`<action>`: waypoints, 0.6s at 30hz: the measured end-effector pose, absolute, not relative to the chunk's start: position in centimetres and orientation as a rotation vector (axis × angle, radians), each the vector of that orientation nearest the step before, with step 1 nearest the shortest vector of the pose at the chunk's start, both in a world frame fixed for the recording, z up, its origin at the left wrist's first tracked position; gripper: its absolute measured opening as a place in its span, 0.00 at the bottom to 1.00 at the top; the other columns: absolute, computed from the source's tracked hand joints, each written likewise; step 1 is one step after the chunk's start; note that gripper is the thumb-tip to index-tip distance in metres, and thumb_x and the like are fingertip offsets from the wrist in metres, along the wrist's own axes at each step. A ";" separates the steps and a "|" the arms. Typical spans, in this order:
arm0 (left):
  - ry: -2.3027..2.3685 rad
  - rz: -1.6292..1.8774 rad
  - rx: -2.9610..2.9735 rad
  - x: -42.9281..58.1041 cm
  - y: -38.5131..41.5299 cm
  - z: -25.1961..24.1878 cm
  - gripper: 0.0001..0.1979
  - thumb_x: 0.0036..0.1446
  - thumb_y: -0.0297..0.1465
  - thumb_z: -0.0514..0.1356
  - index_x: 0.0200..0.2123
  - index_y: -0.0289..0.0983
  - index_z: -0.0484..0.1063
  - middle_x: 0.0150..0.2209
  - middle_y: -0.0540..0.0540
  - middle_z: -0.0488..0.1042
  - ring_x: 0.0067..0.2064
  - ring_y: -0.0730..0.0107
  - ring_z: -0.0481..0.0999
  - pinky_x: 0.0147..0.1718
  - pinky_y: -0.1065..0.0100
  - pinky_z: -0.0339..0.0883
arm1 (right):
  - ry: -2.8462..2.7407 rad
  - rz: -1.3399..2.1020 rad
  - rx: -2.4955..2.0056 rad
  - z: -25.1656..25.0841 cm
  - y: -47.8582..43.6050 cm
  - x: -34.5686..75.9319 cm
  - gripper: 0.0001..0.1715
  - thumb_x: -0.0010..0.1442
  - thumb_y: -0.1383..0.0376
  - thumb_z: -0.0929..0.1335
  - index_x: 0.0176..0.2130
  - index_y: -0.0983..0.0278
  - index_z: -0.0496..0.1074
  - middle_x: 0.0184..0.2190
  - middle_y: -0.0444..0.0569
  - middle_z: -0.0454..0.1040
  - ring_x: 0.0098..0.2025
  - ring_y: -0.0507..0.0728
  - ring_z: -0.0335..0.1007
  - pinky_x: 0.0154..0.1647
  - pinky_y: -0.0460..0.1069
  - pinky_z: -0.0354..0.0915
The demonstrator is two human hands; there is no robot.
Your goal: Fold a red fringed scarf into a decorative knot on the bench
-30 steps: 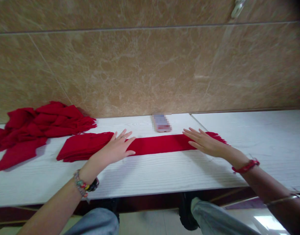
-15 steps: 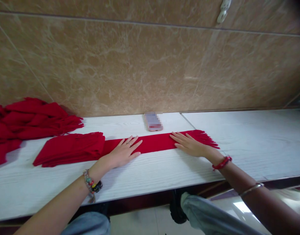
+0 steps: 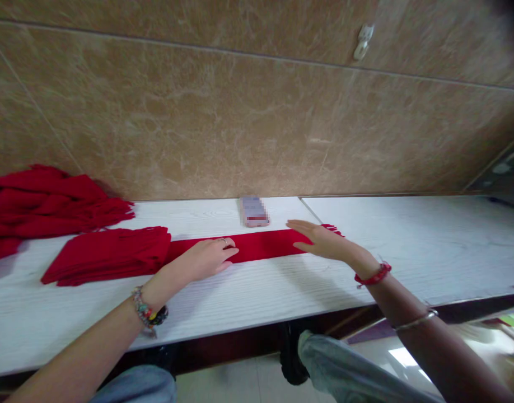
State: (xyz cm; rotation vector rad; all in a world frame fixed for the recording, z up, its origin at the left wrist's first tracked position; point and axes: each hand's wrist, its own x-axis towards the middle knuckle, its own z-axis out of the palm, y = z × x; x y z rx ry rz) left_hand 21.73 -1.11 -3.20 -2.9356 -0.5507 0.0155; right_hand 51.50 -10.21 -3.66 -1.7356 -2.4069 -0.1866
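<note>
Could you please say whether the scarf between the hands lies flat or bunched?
Flat: the scarf runs as a smooth strip along the table. I cannot tell whether it is doubled.

I have the left forearm (image 3: 93,338) angled forward and inward, the left hand (image 3: 209,257) palm down, fingers bent. My right forearm (image 3: 433,338) slants in opposite; the right hand (image 3: 322,240) is outstretched, fingers straight and together, thumb apart.

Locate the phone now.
In the head view, the phone lies mid-frame on the white tabletop, left of the right hand, between the tiled wall and flat red strip.
</note>
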 end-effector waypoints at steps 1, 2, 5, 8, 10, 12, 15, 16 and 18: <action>-0.519 0.010 -2.925 21.9 -1.3 -3.2 0.15 0.58 0.30 0.49 0.49 0.38 0.65 0.48 0.43 0.67 0.45 0.66 0.70 0.42 0.67 0.63 | -2.485 -0.159 -1.602 -3.5 -10.1 49.9 0.26 0.58 0.62 0.60 0.55 0.67 0.60 0.54 0.55 0.62 0.55 0.57 0.57 0.55 0.54 0.56; -0.495 0.004 -2.912 22.0 -1.4 -3.2 0.14 0.58 0.28 0.49 0.47 0.38 0.66 0.47 0.44 0.69 0.43 0.66 0.71 0.39 0.68 0.65 | -2.553 -0.165 -1.507 -3.6 -10.1 48.5 0.24 0.58 0.64 0.60 0.53 0.67 0.62 0.52 0.54 0.64 0.54 0.57 0.59 0.55 0.53 0.58; -0.475 -0.015 -2.881 22.1 -1.8 -3.2 0.13 0.58 0.26 0.49 0.45 0.38 0.68 0.44 0.45 0.70 0.40 0.67 0.72 0.35 0.70 0.66 | -2.665 -0.297 -1.399 -4.8 -10.3 46.3 0.20 0.59 0.71 0.57 0.50 0.70 0.66 0.49 0.55 0.68 0.52 0.57 0.61 0.53 0.52 0.60; -0.489 -0.037 -2.910 21.9 -1.8 -3.2 0.13 0.59 0.28 0.49 0.44 0.39 0.69 0.45 0.46 0.70 0.41 0.68 0.72 0.36 0.71 0.66 | -2.668 -0.378 -1.374 -5.7 -10.6 46.2 0.21 0.59 0.74 0.56 0.50 0.72 0.66 0.49 0.57 0.67 0.52 0.56 0.61 0.52 0.51 0.60; -0.503 -0.065 -2.952 21.9 -1.6 -3.3 0.14 0.60 0.30 0.47 0.45 0.39 0.69 0.47 0.46 0.69 0.44 0.69 0.70 0.40 0.70 0.64 | -2.632 -0.351 -1.382 -5.8 -10.5 46.4 0.21 0.59 0.72 0.56 0.50 0.70 0.65 0.50 0.55 0.67 0.53 0.56 0.61 0.53 0.51 0.59; -0.551 -0.101 -2.970 22.2 -1.5 -3.6 0.16 0.62 0.33 0.45 0.49 0.40 0.66 0.52 0.46 0.65 0.50 0.67 0.66 0.48 0.66 0.58 | -2.560 -0.305 -1.438 -5.7 -10.1 46.2 0.21 0.61 0.68 0.57 0.52 0.68 0.63 0.52 0.54 0.65 0.55 0.56 0.58 0.55 0.52 0.57; -0.673 -0.073 -2.982 22.8 -1.3 -4.6 0.21 0.62 0.38 0.42 0.57 0.40 0.54 0.60 0.44 0.52 0.60 0.61 0.51 0.55 0.58 0.46 | -2.458 -0.226 -1.573 -5.8 -9.1 45.5 0.27 0.61 0.60 0.57 0.57 0.69 0.55 0.58 0.56 0.55 0.59 0.60 0.48 0.57 0.57 0.52; -0.703 -0.033 -3.002 23.0 -1.3 -5.0 0.23 0.62 0.39 0.41 0.59 0.40 0.49 0.61 0.44 0.48 0.61 0.60 0.46 0.56 0.56 0.43 | -2.453 -0.188 -1.615 -5.9 -8.8 45.2 0.29 0.62 0.58 0.56 0.58 0.69 0.53 0.59 0.57 0.52 0.60 0.61 0.45 0.57 0.59 0.50; -0.742 0.059 -3.051 23.2 -1.3 -5.6 0.25 0.62 0.41 0.39 0.60 0.41 0.44 0.62 0.45 0.43 0.62 0.61 0.40 0.56 0.54 0.38 | -2.477 -0.113 -1.669 -6.3 -8.4 44.9 0.31 0.62 0.55 0.54 0.59 0.69 0.50 0.59 0.57 0.51 0.61 0.61 0.42 0.57 0.62 0.48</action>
